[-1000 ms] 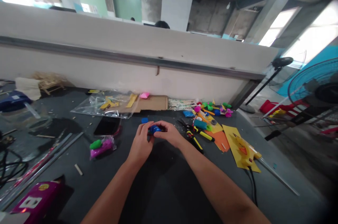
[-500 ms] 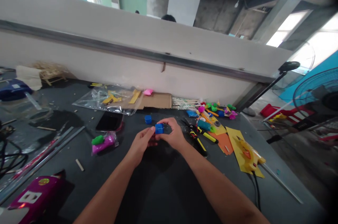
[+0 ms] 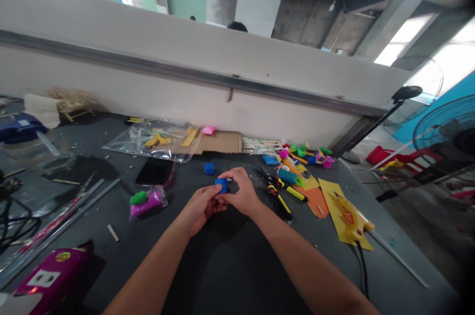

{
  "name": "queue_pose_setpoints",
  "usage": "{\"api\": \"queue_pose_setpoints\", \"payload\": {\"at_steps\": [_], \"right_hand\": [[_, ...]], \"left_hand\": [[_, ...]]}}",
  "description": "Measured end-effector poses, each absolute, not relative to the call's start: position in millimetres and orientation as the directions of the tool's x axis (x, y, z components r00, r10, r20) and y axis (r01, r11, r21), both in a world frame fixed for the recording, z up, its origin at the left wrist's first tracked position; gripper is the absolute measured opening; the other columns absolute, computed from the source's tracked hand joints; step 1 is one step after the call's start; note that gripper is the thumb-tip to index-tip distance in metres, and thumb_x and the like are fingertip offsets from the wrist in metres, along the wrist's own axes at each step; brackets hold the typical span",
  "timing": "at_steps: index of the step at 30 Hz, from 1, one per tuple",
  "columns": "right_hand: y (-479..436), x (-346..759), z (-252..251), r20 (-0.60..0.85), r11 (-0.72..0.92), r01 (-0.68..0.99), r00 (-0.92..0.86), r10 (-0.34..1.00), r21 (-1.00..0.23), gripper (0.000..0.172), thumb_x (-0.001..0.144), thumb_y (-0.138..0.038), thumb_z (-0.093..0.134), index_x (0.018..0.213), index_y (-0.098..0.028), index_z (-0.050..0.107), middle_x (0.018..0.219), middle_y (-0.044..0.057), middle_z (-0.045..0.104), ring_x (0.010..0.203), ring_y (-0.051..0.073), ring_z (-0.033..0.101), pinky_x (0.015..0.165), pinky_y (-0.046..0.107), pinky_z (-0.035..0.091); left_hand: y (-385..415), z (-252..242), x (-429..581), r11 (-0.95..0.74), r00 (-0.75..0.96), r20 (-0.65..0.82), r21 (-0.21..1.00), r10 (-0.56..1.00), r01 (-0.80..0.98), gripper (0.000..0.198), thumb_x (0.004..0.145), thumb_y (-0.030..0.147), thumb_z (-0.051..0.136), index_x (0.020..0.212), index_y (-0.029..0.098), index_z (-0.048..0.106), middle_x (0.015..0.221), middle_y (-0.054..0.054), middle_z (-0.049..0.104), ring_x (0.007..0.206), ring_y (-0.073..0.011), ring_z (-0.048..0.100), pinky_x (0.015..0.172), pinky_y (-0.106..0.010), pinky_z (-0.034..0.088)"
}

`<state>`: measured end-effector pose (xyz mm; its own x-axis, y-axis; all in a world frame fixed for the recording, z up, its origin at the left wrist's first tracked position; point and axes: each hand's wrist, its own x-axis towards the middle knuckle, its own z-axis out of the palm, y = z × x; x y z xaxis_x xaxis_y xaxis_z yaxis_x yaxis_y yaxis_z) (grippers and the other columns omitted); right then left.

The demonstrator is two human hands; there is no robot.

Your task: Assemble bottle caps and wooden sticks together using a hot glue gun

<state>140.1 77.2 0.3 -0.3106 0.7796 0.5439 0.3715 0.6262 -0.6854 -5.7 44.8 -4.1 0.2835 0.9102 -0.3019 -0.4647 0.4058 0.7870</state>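
Observation:
Between my two hands is a small blue clay block point(image 3: 221, 184), just above the dark tabletop. My left hand point(image 3: 200, 208) presses its thumb to the block's near left side, its other fingers curled beneath. Thumb and forefinger of my right hand point(image 3: 243, 191) curve around the block from the right. The fingers hide part of its lower side. A second blue clay block point(image 3: 209, 168) rests on the table just behind, apart from both hands.
Pliers point(image 3: 278, 196) and a yellow glue gun point(image 3: 351, 221) lie to the right. On the left are a phone point(image 3: 153, 171), bagged purple clay point(image 3: 148, 203) and a purple tool point(image 3: 54, 275). Cardboard point(image 3: 222, 142) and a plastic bag point(image 3: 126, 144) lie along the partition.
The block in my hands has turned and come slightly lower and to the left. My left fingers have shifted beneath it. The block on the table has stayed put.

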Motion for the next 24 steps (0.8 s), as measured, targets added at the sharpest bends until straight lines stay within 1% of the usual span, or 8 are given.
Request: {"api": "queue_pose_setpoints", "payload": {"at_steps": [4, 7, 11, 14, 17, 20, 22, 24], "right_hand": [[76.6, 139.7, 0.5, 0.551, 0.632, 0.387, -0.311, 0.775, -0.671, 0.04, 0.06, -0.031, 0.079, 0.095, -0.024, 0.063, 0.093, 0.003, 0.06, 0.094, 0.021, 0.052, 0.085, 0.035, 0.043], [75.7, 139.3, 1.6, 0.556, 0.635, 0.384, -0.306, 0.773, -0.67, 0.039, 0.06, -0.03, 0.079, 0.095, -0.024, 0.063, 0.093, 0.003, 0.06, 0.094, 0.021, 0.052, 0.084, 0.034, 0.043], [74.5, 139.0, 2.9, 0.568, 0.644, 0.373, -0.304, 0.765, -0.668, 0.035, 0.063, -0.028, 0.076, 0.095, -0.024, 0.063, 0.092, 0.004, 0.061, 0.093, 0.021, 0.053, 0.084, 0.034, 0.044], [74.6, 139.1, 2.1, 0.57, 0.637, 0.358, -0.285, 0.771, -0.683, 0.033, 0.067, -0.026, 0.073, 0.097, -0.024, 0.061, 0.096, 0.003, 0.062, 0.093, 0.02, 0.054, 0.085, 0.035, 0.044], [75.8, 138.8, -1.5, 0.547, 0.606, 0.328, -0.26, 0.796, -0.725, 0.033, 0.068, -0.023, 0.071, 0.099, -0.025, 0.059, 0.101, 0.003, 0.062, 0.096, 0.02, 0.056, 0.087, 0.036, 0.043], [77.2, 138.6, -5.1, 0.545, 0.599, 0.282, -0.25, 0.8, -0.749, 0.035, 0.069, -0.017, 0.066, 0.101, -0.024, 0.055, 0.106, 0.003, 0.062, 0.099, 0.02, 0.056, 0.091, 0.036, 0.042], [77.7, 139.1, -5.6, 0.559, 0.611, 0.285, -0.248, 0.791, -0.739, 0.037, 0.068, -0.014, 0.064, 0.102, -0.023, 0.053, 0.108, 0.004, 0.061, 0.101, 0.02, 0.056, 0.092, 0.037, 0.041], [78.1, 140.2, -4.6, 0.569, 0.622, 0.321, -0.253, 0.783, -0.714, 0.037, 0.066, -0.014, 0.065, 0.1, -0.023, 0.053, 0.109, 0.005, 0.061, 0.102, 0.021, 0.055, 0.092, 0.039, 0.041]], "left_hand": [[45.4, -5.1, -8.7, 0.423, 0.299, -0.305, 0.736, 0.904, -0.528, 0.016, 0.072, 0.025, 0.068, 0.073, 0.01, 0.065, 0.065, -0.003, 0.063, 0.059, -0.009, 0.059, 0.062, -0.021, 0.053], [45.7, -5.9, -10.4, 0.433, 0.307, -0.309, 0.711, 0.9, -0.555, 0.015, 0.072, 0.024, 0.069, 0.074, 0.01, 0.066, 0.067, -0.003, 0.064, 0.06, -0.009, 0.06, 0.063, -0.021, 0.053], [46.0, -7.2, -10.1, 0.433, 0.321, -0.297, 0.714, 0.899, -0.55, 0.015, 0.073, 0.024, 0.068, 0.076, 0.009, 0.065, 0.069, -0.004, 0.066, 0.062, -0.0099, 0.061, 0.066, -0.022, 0.053], [46.0, -8.6, -8.6, 0.434, 0.344, -0.279, 0.707, 0.897, -0.558, 0.021, 0.076, 0.03, 0.066, 0.084, 0.01, 0.065, 0.075, -0.007, 0.068, 0.068, -0.0117, 0.063, 0.072, -0.025, 0.053], [45.9, -9.1, -7.3, 0.461, 0.376, -0.284, 0.684, 0.882, -0.565, 0.031, 0.077, 0.039, 0.063, 0.09, 0.01, 0.065, 0.079, -0.009, 0.068, 0.073, -0.014, 0.064, 0.074, -0.028, 0.053], [46.0, -7.2, -6.1, 0.437, 0.348, -0.283, 0.725, 0.894, -0.532, 0.027, 0.074, 0.034, 0.067, 0.086, 0.01, 0.064, 0.079, -0.008, 0.067, 0.072, -0.013, 0.063, 0.072, -0.026, 0.052], [46.6, -5.4, -5.3, 0.359, 0.253, -0.264, 0.789, 0.931, -0.499, 0.024, 0.069, 0.029, 0.072, 0.083, 0.011, 0.063, 0.078, -0.005, 0.066, 0.07, -0.0106, 0.061, 0.072, -0.024, 0.051], [48.3, -4.2, -5.1, 0.264, 0.129, -0.231, 0.858, 0.964, -0.44, 0.025, 0.066, 0.029, 0.073, 0.081, 0.013, 0.061, 0.077, -0.002, 0.064, 0.068, -0.0097, 0.06, 0.071, -0.024, 0.051]]}}
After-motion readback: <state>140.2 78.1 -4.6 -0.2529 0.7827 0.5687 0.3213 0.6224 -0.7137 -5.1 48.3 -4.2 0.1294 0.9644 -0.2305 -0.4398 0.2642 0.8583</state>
